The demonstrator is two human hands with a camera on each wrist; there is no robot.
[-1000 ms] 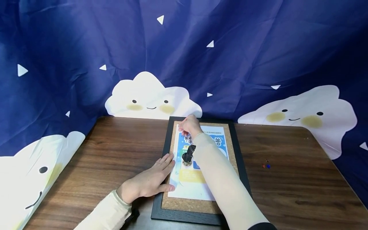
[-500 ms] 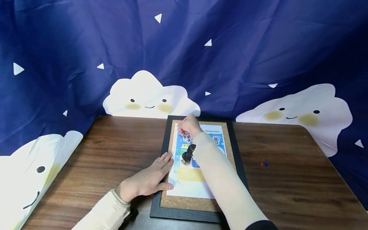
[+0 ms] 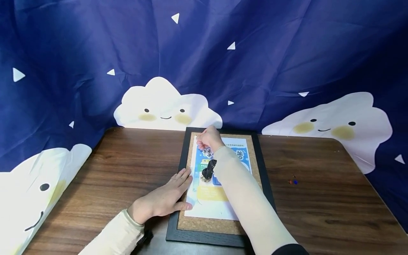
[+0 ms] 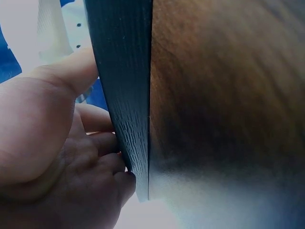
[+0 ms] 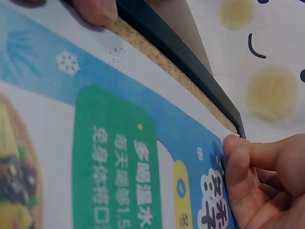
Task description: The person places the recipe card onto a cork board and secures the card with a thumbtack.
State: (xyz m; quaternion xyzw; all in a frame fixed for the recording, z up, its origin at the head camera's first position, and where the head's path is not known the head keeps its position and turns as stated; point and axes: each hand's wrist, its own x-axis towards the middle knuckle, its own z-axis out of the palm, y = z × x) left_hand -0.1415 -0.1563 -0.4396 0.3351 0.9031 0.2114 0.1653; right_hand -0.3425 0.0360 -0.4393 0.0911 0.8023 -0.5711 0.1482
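Observation:
A printed poster (image 3: 210, 212) in blue, white and yellow lies on a cork board with a black frame (image 3: 204, 238). My left hand (image 3: 169, 196) lies with fingers straight across the board's left side, fingertips and thumb on the poster's left edge. In the left wrist view the fingers extend past the black frame edge (image 4: 121, 71). At the poster's top left corner is my right hand (image 3: 209, 138), fingers curled. The right wrist view has that hand (image 5: 271, 176) pinching with thumb and index finger at the poster's corner; what lies between the fingertips is hidden.
Several tiny coloured pieces, among them a blue one (image 3: 295, 182) and a red one (image 3: 290, 182), lie on the brown wooden table (image 3: 318, 212) right of the board. A dark blue curtain (image 3: 255, 71) with smiling clouds hangs behind the table's far edge.
The whole head view has shifted slightly left and up. Both hands keep their places on the poster and board.

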